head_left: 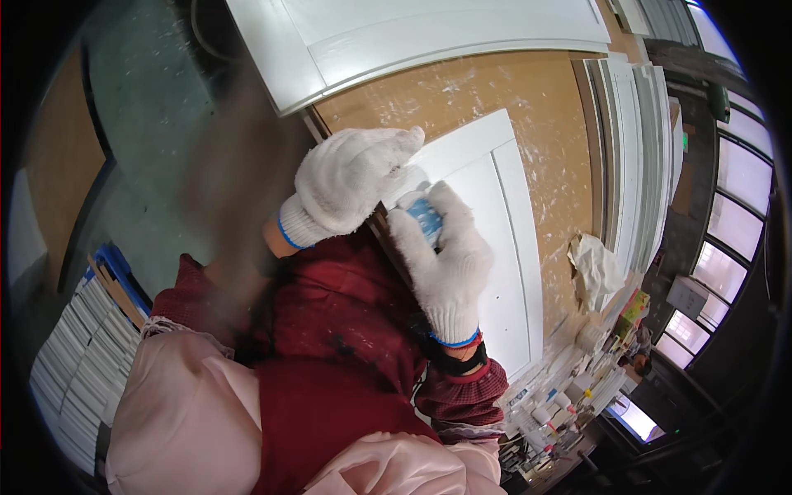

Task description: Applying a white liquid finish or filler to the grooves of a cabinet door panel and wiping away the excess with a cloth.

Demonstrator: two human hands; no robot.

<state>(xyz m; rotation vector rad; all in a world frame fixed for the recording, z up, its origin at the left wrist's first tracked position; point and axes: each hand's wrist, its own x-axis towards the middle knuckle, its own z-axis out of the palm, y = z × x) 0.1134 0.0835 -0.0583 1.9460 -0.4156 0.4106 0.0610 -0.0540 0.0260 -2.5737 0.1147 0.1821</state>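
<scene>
White knitted gloves with blue-edged cuffs cover both hands. My right hand point(450, 268) grips a small blue object with white patches point(425, 221) between thumb and fingers, low over a white panel point(503, 256). Its exact kind is hard to make out. Beside it, my left hand point(351, 181) is held at the panel's near left corner, fingers stretched out toward the right and thumb apart. Nothing shows in its grasp. The white panel has a raised frame and a grooved line, and it lies on a brown worktable point(553, 140) marked with white smears.
Another white framed panel point(429, 41) lies across the table's far side. Upright panels point(635, 157) stand in a row along the right, near a crumpled cream paper point(594, 272). Bottles and small items point(549, 412) crowd the lower right. Stacked white boards point(87, 363) are at lower left.
</scene>
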